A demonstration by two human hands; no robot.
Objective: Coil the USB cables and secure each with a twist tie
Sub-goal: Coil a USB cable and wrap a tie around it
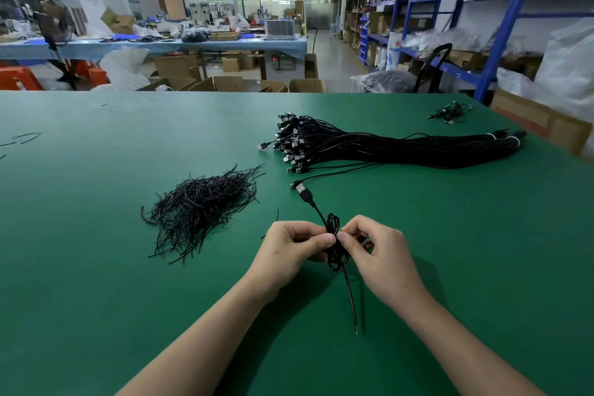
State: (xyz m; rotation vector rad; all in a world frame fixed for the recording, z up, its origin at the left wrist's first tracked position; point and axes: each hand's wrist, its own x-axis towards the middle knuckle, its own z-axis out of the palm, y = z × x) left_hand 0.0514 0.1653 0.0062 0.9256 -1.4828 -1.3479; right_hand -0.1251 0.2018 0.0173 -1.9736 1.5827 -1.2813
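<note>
Coil (pixel 335 249) | pinched between left hand (pixel 291 249) and right hand (pixel 382 255) | plug (pixel 302 190) pointing away

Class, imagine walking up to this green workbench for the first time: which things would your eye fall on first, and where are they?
At front centre, the left hand and right hand both pinch the middle of a small coiled USB cable. Behind them to the right lies a big bundle of USB cables, plugs fanned leftward. To the left sits a loose pile of black twist ties.
</note>
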